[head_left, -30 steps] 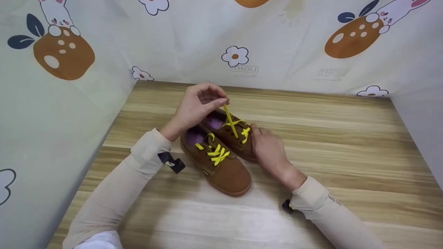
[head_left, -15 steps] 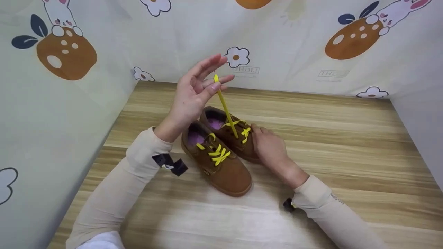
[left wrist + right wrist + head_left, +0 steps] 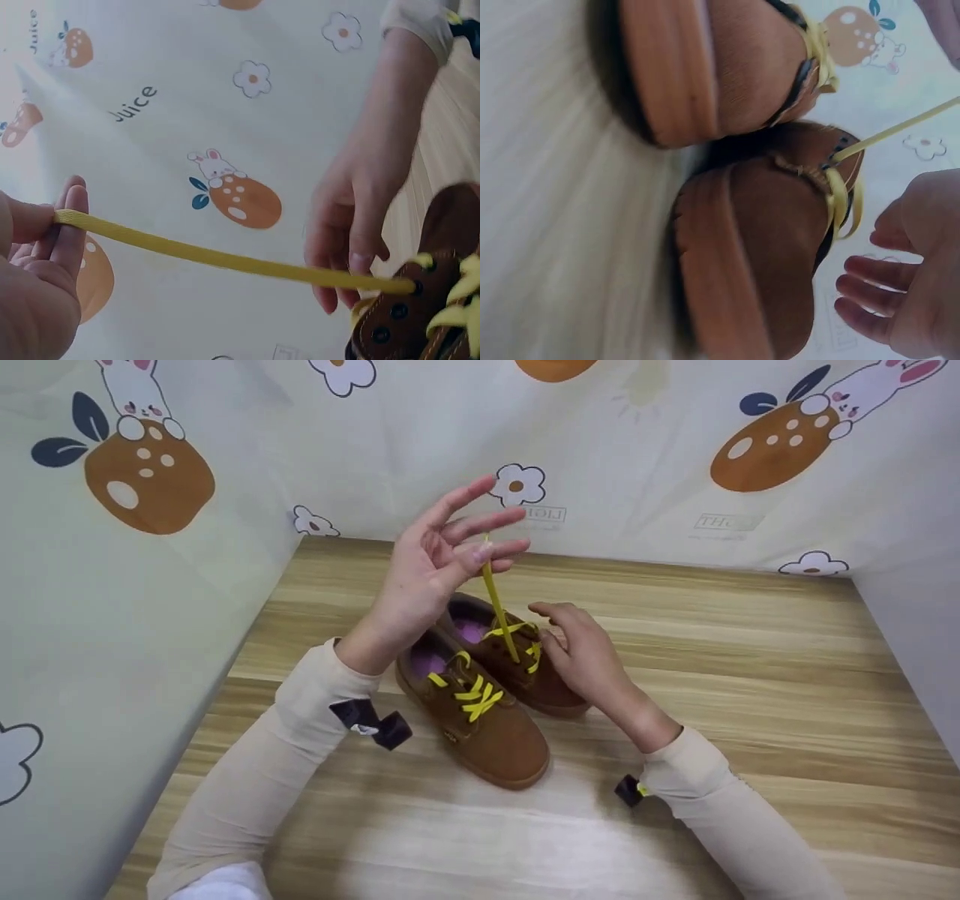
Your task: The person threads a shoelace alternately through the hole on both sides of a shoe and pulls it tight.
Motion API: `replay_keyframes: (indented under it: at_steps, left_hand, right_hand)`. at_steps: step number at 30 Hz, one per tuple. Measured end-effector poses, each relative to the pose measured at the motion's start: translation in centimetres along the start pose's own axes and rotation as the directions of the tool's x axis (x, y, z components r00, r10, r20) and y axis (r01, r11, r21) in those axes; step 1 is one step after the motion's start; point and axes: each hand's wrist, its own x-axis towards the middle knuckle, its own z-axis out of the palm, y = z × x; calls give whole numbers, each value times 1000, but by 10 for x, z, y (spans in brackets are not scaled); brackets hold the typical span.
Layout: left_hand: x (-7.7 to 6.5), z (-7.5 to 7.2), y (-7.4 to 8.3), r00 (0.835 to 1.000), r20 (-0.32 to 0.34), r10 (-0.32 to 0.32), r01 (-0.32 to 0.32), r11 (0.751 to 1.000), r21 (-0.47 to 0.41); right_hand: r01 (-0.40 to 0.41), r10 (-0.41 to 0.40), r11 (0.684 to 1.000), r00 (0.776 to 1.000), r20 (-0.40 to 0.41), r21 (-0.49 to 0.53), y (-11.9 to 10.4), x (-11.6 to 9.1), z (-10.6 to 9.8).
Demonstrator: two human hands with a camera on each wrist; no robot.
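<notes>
My left hand (image 3: pixel 416 574) pinches the yellow shoelace (image 3: pixel 493 592) between thumb and fingers, other fingers spread. In the left wrist view the shoelace (image 3: pixel 225 260) runs fairly taut from that hand to an eyelet of a brown shoe; two other eyelets there show no lace. This far shoe (image 3: pixel 553 690) stands beside a matching near shoe (image 3: pixel 506 746), whose yellow laces (image 3: pixel 480 697) are crossed over its front. At the far shoe's right side is my right hand (image 3: pixel 596 656), fingers loosely extended. In the right wrist view the right hand (image 3: pixel 922 270) holds nothing.
The shoes stand on a wood-grain tabletop (image 3: pixel 735 675). A pale printed cloth (image 3: pixel 420 450) with oranges, rabbits and flowers rises behind and at the left. Small black cameras are worn on both wrists.
My left hand has risen, drawing more shoelace up out of the far shoe, and its fingers have spread. My right hand has loosened from the far shoe's side and lifted slightly.
</notes>
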Motion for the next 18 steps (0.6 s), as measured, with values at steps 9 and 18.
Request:
replay_keyframes:
  at_steps: [9,18]
  left_hand:
    - [-5,-3,-7,979,37,-200,194,973,126]
    - [-12,-6,-25,930,100,-354,290,873,392]
  right_hand:
    - [128,-128,992,992,-2,2,-7,13,6]
    - [89,-89,996,996,16,-2,-1,13,8]
